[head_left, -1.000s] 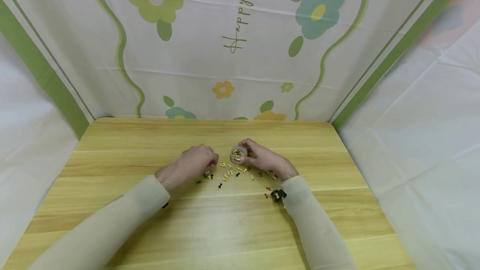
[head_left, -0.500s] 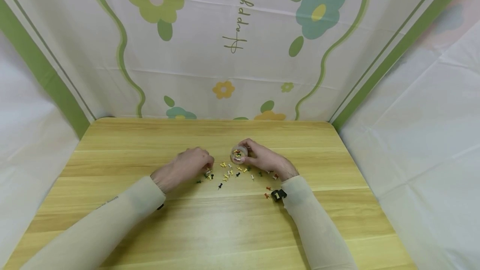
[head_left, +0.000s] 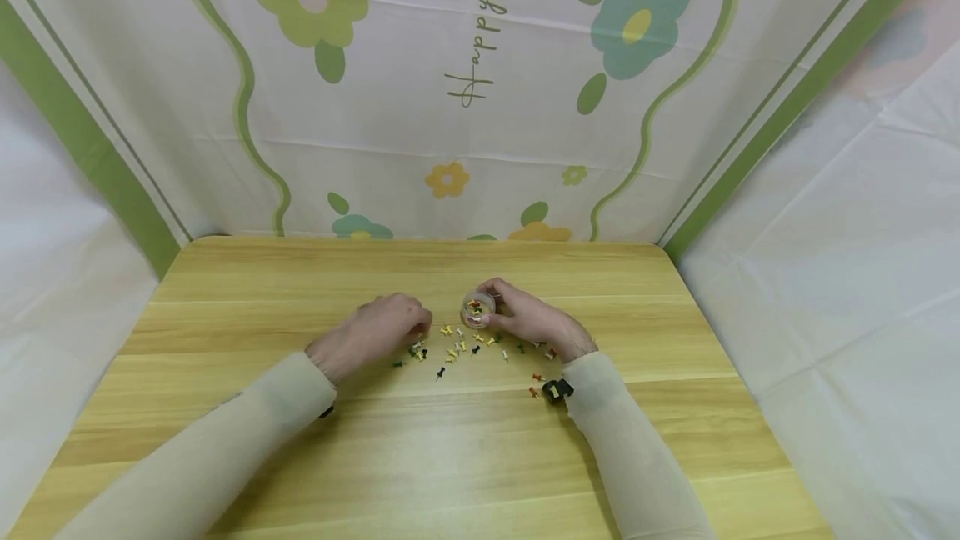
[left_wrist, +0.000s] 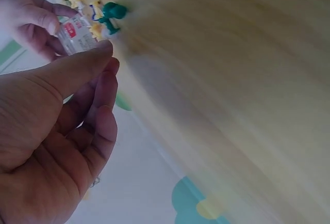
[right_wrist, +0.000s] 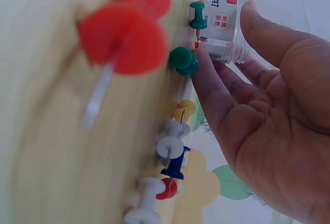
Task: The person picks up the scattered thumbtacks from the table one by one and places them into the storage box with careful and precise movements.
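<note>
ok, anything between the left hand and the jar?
Only low things: yellow pins and a white pin lie on the table in the gap between left hand and jar. Nothing visible stands above them; the right hand holds the jar from the other side, leaving it open on top.

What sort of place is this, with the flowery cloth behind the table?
Probably a small screened-off workspace, perhaps a booth, though the wider room is out of view. Flower-printed cloth hangs behind the wood-grain table, and pale sheeting closes in both sides.

red pushpin [right_wrist: 135, 38] blurred, left sleeve [head_left: 202, 448] cropped
</note>
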### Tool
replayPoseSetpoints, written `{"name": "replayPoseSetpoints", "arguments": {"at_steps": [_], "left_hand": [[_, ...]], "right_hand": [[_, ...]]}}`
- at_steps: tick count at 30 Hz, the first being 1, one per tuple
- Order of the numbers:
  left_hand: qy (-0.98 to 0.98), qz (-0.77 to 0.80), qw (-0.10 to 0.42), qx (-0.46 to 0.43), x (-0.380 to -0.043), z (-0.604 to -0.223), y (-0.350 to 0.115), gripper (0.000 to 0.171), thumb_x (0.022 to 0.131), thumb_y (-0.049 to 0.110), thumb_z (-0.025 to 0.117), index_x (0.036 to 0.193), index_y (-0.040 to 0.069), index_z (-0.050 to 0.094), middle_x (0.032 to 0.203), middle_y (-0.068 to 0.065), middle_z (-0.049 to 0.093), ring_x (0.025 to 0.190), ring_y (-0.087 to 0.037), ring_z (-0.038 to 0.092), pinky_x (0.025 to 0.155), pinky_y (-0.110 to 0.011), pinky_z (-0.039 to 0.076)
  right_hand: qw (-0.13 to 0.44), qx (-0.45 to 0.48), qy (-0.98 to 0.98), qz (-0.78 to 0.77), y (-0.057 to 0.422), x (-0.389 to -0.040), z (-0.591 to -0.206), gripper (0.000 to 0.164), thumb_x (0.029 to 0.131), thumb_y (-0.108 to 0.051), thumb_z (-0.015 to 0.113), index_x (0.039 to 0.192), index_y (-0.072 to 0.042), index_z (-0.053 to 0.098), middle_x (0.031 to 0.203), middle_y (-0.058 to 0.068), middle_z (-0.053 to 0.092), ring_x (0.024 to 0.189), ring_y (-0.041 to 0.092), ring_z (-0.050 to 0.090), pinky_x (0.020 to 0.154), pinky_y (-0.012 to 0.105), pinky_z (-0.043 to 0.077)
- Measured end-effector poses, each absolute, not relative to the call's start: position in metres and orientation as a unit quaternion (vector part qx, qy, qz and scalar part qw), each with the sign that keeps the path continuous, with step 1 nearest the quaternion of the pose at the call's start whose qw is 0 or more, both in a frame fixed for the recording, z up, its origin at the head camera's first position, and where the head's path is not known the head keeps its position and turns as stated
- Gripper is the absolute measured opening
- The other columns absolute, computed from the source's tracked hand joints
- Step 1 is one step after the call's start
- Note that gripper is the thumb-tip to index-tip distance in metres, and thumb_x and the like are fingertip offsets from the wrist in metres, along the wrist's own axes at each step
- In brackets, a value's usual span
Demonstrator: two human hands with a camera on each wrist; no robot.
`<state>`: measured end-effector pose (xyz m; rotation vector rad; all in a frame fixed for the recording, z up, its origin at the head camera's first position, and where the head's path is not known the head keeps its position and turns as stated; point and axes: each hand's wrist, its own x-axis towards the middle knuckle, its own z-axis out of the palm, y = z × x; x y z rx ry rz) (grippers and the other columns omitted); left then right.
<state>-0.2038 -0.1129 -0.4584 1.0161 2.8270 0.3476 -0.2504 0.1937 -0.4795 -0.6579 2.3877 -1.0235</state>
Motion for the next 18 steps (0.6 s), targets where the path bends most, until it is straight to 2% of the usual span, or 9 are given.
{"name": "replayPoseSetpoints", "arguments": {"at_steps": [7,14,18], "left_hand": [[0.929,0.141,0.055,0.337,-0.207,-0.453,-0.099,0.007,0.11,0.005,0.083,0.108,0.012,0.085,0.106,-0.001,0.084,0.096,-0.015,0.075,0.087,-0.036,0.068],[0.925,0.157,0.05,0.343,-0.215,-0.451,-0.087,0.011,0.11,0.002,0.079,0.103,0.01,0.082,0.095,0.001,0.077,0.083,-0.012,0.063,0.076,-0.03,0.057],[0.924,0.17,0.048,0.338,-0.218,-0.45,-0.082,0.009,0.111,0.001,0.078,0.109,0.008,0.084,0.1,-0.002,0.082,0.088,-0.012,0.069,0.08,-0.031,0.062]], "right_hand": [[0.233,-0.227,0.869,-0.373,0.195,-0.25,-0.479,0.052,0.121,-0.019,0.068,0.168,-0.008,0.049,0.169,0.019,0.061,0.165,0.04,0.056,0.139,0.059,0.046],[0.226,-0.234,0.871,-0.367,0.195,-0.251,-0.48,0.05,0.122,-0.021,0.067,0.167,-0.009,0.05,0.167,0.018,0.062,0.164,0.039,0.057,0.138,0.059,0.047],[0.228,-0.232,0.869,-0.372,0.195,-0.251,-0.48,0.051,0.121,-0.02,0.068,0.167,-0.009,0.05,0.167,0.018,0.063,0.165,0.039,0.057,0.139,0.059,0.046]]}}
